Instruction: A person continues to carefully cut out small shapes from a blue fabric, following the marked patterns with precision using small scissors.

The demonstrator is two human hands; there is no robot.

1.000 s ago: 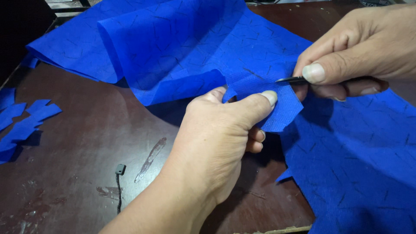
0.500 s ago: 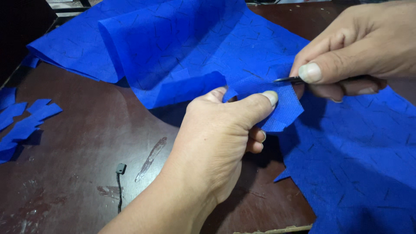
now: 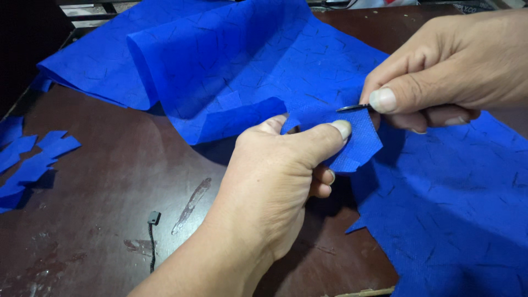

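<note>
The left hand (image 3: 275, 187) is closed in a pinch on a small flap of the blue fabric sheet (image 3: 264, 60), thumb on top and forefinger behind, holding the flap up off the bench (image 3: 110, 187). The right hand (image 3: 451, 71) is closed around a thin dark blade (image 3: 353, 108), gripped between thumb and forefinger, its tip touching the upper edge of the flap. The sheet is marked with dark outlines; it lies across the far edge and the right side of the bench. Cut blue pieces (image 3: 30, 159) lie at the left edge. A short black cord (image 3: 152, 236) lies near the front edge.
</note>
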